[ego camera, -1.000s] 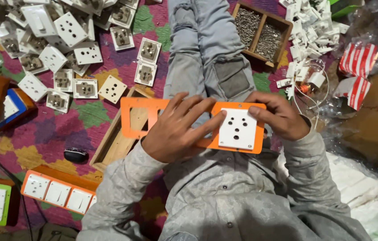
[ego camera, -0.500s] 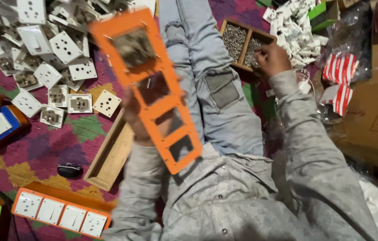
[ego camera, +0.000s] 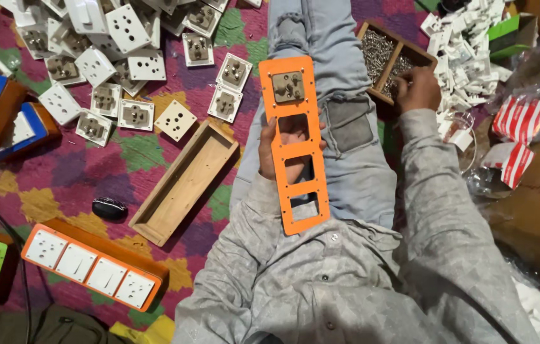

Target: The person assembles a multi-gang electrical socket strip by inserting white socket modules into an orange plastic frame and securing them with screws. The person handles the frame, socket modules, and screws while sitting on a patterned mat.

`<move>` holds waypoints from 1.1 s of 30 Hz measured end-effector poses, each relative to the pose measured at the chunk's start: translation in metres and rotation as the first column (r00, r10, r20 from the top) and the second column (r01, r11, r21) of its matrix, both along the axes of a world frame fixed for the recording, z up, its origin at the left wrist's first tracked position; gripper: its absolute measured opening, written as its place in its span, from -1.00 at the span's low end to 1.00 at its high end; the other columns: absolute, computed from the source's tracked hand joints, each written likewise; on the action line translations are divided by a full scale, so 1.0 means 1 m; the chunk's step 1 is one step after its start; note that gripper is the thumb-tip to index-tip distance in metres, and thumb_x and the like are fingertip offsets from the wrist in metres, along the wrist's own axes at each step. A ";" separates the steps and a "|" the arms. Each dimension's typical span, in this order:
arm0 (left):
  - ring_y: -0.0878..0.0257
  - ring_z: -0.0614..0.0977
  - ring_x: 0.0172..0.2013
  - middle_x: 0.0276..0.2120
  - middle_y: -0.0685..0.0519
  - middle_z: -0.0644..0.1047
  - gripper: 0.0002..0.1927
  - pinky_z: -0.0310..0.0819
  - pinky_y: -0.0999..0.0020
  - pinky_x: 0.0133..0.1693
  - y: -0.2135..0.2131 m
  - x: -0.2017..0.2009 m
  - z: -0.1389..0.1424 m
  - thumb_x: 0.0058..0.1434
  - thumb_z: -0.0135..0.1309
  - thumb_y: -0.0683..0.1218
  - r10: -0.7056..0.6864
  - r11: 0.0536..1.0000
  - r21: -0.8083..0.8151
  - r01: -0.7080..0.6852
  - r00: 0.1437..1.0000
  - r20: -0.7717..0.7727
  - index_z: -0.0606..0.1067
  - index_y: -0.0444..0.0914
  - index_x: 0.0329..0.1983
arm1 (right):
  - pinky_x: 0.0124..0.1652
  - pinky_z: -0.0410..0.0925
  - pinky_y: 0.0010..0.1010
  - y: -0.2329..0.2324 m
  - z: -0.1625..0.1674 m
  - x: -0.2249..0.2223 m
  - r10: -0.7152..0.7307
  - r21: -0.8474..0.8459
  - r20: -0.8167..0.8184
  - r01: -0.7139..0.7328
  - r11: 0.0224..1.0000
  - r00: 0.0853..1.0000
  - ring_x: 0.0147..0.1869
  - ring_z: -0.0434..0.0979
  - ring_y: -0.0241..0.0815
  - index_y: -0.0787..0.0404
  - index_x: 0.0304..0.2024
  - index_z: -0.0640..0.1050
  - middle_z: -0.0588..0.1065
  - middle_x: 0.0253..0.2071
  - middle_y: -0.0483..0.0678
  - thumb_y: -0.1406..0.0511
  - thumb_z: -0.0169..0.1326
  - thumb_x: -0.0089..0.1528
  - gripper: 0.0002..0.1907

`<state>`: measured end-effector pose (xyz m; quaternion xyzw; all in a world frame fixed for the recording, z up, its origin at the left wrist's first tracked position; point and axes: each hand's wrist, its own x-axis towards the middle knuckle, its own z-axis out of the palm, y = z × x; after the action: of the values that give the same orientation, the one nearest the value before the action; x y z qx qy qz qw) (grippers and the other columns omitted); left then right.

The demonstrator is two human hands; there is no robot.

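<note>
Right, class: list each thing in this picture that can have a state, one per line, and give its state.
orange plate: held upright, one socket fitted in the top opening, three openings bare
left hand: behind the plate, gripping it
right hand: reaching into the screw tray
screw tray: open, screws in both compartments
wooden box: open, nothing inside
orange board: all four slots fitted
</note>
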<state>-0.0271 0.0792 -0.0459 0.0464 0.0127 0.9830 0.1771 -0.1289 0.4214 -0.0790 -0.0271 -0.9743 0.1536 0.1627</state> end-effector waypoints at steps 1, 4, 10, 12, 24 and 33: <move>-0.08 0.52 0.21 0.29 -0.19 0.43 -0.33 0.55 -0.13 0.07 0.001 0.000 0.000 0.48 -0.04 0.24 0.012 1.000 0.008 -0.012 1.000 0.009 0.30 -0.27 0.46 | -0.17 0.45 -0.12 -0.002 0.000 -0.001 -0.060 -0.105 -0.057 0.054 0.993 0.997 -0.21 0.62 0.10 0.21 -0.28 0.64 0.60 -0.25 0.09 0.31 0.34 0.27 -0.87; -0.03 0.50 0.24 0.27 -0.12 0.44 -0.37 0.55 -0.15 0.09 0.003 0.000 -0.001 0.47 -0.04 0.21 0.002 0.999 0.032 -0.004 0.998 0.064 0.31 -0.24 0.45 | -0.14 0.44 -0.12 -0.006 -0.001 -0.001 -0.095 -0.223 -0.184 0.052 0.973 0.978 -0.20 0.62 0.10 0.28 -0.25 0.58 0.59 -0.27 0.09 0.39 0.31 0.32 -0.86; 0.01 0.48 0.24 0.24 -0.08 0.45 -0.40 0.54 -0.17 0.10 0.003 0.002 -0.001 0.49 -0.05 0.19 0.006 1.000 0.026 -0.007 0.998 0.064 0.31 -0.24 0.44 | -0.07 0.39 -0.12 0.000 -0.002 0.001 -0.037 0.161 -0.094 0.052 0.986 0.995 -0.08 0.50 0.13 0.24 -0.26 0.62 0.54 -0.13 0.09 0.41 0.35 0.13 -0.84; -0.01 0.48 0.24 0.23 -0.09 0.45 -0.38 0.54 -0.15 0.10 0.003 0.002 -0.001 0.48 -0.05 0.20 0.006 1.000 0.007 -0.006 0.998 0.058 0.31 -0.26 0.44 | -0.02 0.38 -0.14 0.003 -0.002 0.002 -0.020 0.203 -0.047 0.029 0.979 0.999 -0.02 0.46 0.13 0.16 -0.17 0.67 0.51 -0.07 0.08 0.39 0.37 0.08 -0.74; -0.02 0.47 0.25 0.25 -0.07 0.42 -0.36 0.53 -0.15 0.10 0.000 0.001 0.002 0.46 -0.02 0.21 -0.001 0.999 -0.037 0.004 0.997 0.072 0.31 -0.25 0.44 | -0.08 0.41 -0.11 0.004 0.004 0.004 0.019 0.228 0.177 -0.060 0.972 0.984 -0.04 0.50 0.10 0.07 -0.22 0.75 0.56 -0.18 0.05 0.27 0.44 0.11 -0.81; 0.02 0.49 0.24 0.24 -0.05 0.44 -0.39 0.53 -0.16 0.12 0.001 0.001 0.003 0.47 -0.04 0.20 -0.011 1.000 0.002 0.011 0.997 0.082 0.31 -0.24 0.43 | -0.14 0.42 -0.10 0.011 0.000 -0.002 0.095 0.183 0.112 -0.115 0.976 0.989 -0.15 0.54 0.15 0.23 -0.25 0.65 0.54 -0.21 0.15 0.32 0.33 0.27 -0.89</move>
<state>-0.0258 0.0801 -0.0431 0.0059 0.0046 0.9831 0.1828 -0.1308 0.4328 -0.0795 0.0320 -0.9916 0.0673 0.1058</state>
